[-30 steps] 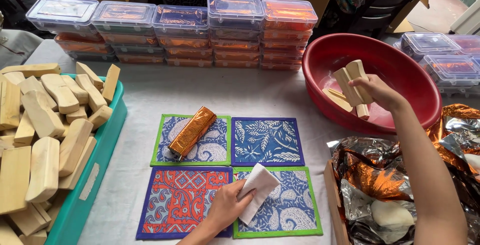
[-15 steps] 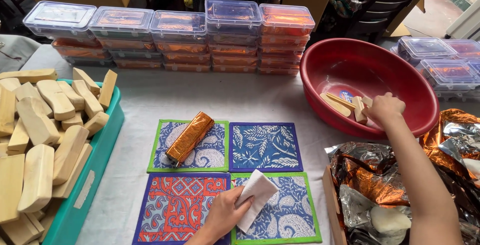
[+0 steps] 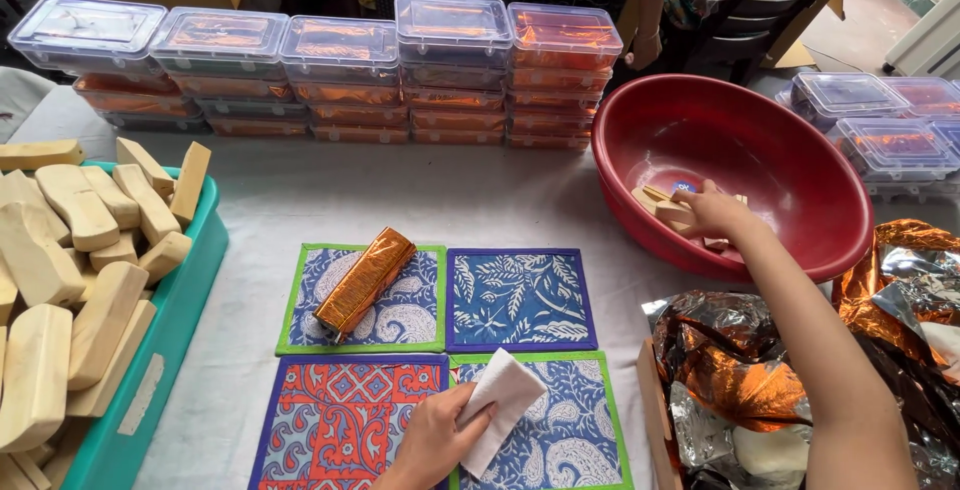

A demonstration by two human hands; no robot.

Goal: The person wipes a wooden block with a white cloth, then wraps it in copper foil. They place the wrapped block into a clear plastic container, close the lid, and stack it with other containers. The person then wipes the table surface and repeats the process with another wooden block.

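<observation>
Along the far edge of the counter stand stacks of clear lidded plastic boxes, rectangular, their contents orange and copper in colour; a second group of the same boxes sits at the far right behind the red basin. At the left, a teal tray is heaped with pale wooden blocks. Four patterned cloth mats lie in a square at centre: on the green-edged blue mat rests one oblong package in copper foil, set diagonally; the blue mat beside it carries nothing. Crumpled copper and silver foil sheets fill a box at lower right. The left hand lies at the seam of the two near mats, fingers clenched on a folded white paper sheet, which juts up and to the right from the thumb over the green-edged mat. The right hand reaches inside the basin, fingers curled over small wooden pieces on its floor; whether they are gripped cannot be told.
</observation>
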